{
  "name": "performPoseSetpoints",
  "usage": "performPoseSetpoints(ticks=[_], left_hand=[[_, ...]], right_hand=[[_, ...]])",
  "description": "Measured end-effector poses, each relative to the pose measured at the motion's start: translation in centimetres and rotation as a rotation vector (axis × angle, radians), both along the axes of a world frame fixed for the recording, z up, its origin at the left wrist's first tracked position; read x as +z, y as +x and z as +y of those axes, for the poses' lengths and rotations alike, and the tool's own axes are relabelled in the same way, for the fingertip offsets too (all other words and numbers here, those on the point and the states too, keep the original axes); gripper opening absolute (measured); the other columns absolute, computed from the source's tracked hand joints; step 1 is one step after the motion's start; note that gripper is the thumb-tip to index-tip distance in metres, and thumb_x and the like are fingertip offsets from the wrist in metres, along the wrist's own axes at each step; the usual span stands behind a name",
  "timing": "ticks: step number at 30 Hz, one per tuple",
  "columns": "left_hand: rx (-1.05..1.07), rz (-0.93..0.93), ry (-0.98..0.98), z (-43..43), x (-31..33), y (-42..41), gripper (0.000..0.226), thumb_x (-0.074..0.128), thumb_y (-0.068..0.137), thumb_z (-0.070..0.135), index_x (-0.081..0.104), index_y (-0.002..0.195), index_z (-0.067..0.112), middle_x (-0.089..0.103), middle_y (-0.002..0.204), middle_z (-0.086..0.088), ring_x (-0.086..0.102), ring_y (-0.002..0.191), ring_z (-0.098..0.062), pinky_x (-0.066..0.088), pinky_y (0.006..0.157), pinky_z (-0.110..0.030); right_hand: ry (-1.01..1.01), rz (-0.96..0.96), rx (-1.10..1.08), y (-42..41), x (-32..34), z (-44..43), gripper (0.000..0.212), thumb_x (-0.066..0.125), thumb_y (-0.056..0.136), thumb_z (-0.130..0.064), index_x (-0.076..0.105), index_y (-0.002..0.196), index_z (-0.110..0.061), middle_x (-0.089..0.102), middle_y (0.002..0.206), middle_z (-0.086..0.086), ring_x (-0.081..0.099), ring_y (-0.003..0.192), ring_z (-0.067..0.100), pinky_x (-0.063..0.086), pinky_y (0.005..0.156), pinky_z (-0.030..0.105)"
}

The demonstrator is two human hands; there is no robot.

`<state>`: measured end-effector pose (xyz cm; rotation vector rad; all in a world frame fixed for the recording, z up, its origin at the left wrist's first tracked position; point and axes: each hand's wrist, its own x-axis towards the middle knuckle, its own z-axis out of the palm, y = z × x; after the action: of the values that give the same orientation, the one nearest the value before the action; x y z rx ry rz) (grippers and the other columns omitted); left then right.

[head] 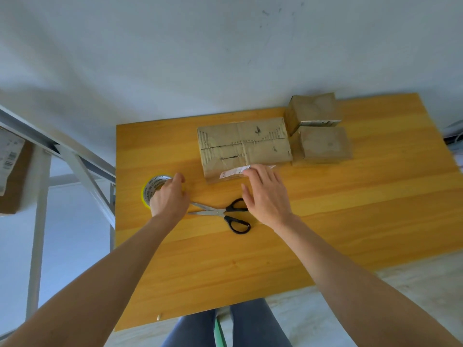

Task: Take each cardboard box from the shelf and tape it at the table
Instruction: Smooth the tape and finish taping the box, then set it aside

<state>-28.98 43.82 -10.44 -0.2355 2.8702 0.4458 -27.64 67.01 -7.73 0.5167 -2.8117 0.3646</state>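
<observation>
partly hidden: tape roll under gripping left hand.

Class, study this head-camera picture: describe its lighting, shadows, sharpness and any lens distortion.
Head view: light is soft and even, with no hard glare on the table; only faint shadows lie beside the left hand and right hand; wide-angle distortion stretches the forearms toward the corners and slants the table edges; the frame is slightly soft, so print on the tape roll is unreadable.
</observation>
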Motion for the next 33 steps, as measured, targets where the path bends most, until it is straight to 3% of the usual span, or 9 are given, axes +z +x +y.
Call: performPoseSetpoints(ticks=[6,10,13,16,20,22,25,30,33], left_hand=[[0.026,-0.038,0.029,-0.2,-0.4,0.1,0.048,0.056,0.092,0.02,0.037,0.136,0.021,0.056,0.083,-0.003,0.055,0.064,-0.026,0.032,0.044,-0.027],[0.011,-0.06,0.034,-0.2,-0.6,-0.1,0.055,0.057,0.093,0.024,0.032,0.142,0.021,0.057,0.084,-0.004,0.055,0.062,-0.025,0.033,0.043,-0.027],[0.052,-0.046,0.044,0.1,-0.2,0.0,0.055,0.056,0.094,0.035,0.033,0.143,0.021,0.057,0.107,-0.011,0.058,0.093,-0.032,0.044,0.058,-0.036],[0.172,0.167,0.081,1.0,1.0,0.0,0.045,0.045,0.099,0.036,0.045,0.137,0.013,0.052,0.119,-0.017,0.047,0.112,-0.037,0.041,0.086,-0.046],[0.193,0.451,0.311,3.2,4.2,-1.0,0.05,0.03,0.098,0.041,0.048,0.133,0.01,0.05,0.123,-0.015,0.045,0.113,-0.032,0.037,0.092,-0.043],[0.073,0.44,0.358,4.5,5.7,-2.0,0.052,0.028,0.098,0.044,0.041,0.141,0.018,0.041,0.14,-0.011,0.039,0.126,-0.029,0.033,0.101,-0.042],[-0.153,0.317,0.282,5.8,5.9,-3.3,0.052,0.03,0.1,0.051,0.025,0.15,0.034,0.008,0.161,0.003,0.008,0.147,-0.019,0.014,0.115,-0.041],[-0.206,0.237,0.335,6.2,4.0,-3.8,0.062,0.027,0.097,0.061,0.015,0.152,0.035,-0.008,0.16,0.011,-0.016,0.146,-0.009,0.01,0.121,-0.042],[-0.216,0.238,0.313,6.3,3.7,-3.7,0.068,0.016,0.092,0.065,0.012,0.152,0.033,-0.009,0.161,0.009,-0.018,0.146,-0.01,0.009,0.12,-0.038]], right_hand=[[-0.086,0.143,-0.095,-2.7,1.7,2.4,0.036,0.048,0.095,-0.027,0.062,0.117,-0.003,0.061,0.112,0.011,0.057,0.102,0.024,0.05,0.087,0.038],[-0.037,-0.087,-0.194,-4.7,1.9,4.0,0.063,0.031,0.101,-0.046,0.035,0.148,-0.003,0.038,0.151,0.014,0.035,0.14,0.028,0.032,0.115,0.041],[-0.016,-0.224,-0.204,-5.5,1.7,4.2,0.075,0.014,0.098,-0.057,0.018,0.154,-0.009,0.016,0.162,0.009,0.014,0.15,0.023,0.017,0.121,0.038],[-0.024,-0.14,-0.234,-5.5,1.9,4.2,0.072,0.023,0.097,-0.057,0.038,0.145,-0.006,0.035,0.152,0.014,0.033,0.141,0.028,0.031,0.115,0.042],[-0.102,-0.04,-0.236,-5.9,2.1,3.9,0.062,0.047,0.092,-0.056,0.044,0.13,-0.008,0.044,0.134,0.02,0.049,0.12,0.032,0.048,0.096,0.045],[-0.136,0.002,-0.229,-6.2,2.2,3.8,0.061,0.059,0.086,-0.053,0.041,0.125,-0.01,0.044,0.129,0.022,0.051,0.111,0.031,0.052,0.089,0.042],[-0.2,0.038,-0.224,-6.5,2.3,4.4,0.064,0.066,0.083,-0.051,0.041,0.123,-0.009,0.043,0.127,0.022,0.053,0.11,0.033,0.055,0.087,0.045],[-0.373,-0.223,-0.353,-6.9,2.4,5.4,0.088,0.041,0.09,-0.068,0.026,0.151,-0.006,0.026,0.156,0.009,0.028,0.143,0.023,0.033,0.115,0.046],[-0.276,-0.388,-0.271,-7.0,1.8,5.3,0.085,0.028,0.092,-0.067,0.005,0.157,-0.017,0.005,0.164,-0.002,0.005,0.15,0.015,0.012,0.122,0.039]])
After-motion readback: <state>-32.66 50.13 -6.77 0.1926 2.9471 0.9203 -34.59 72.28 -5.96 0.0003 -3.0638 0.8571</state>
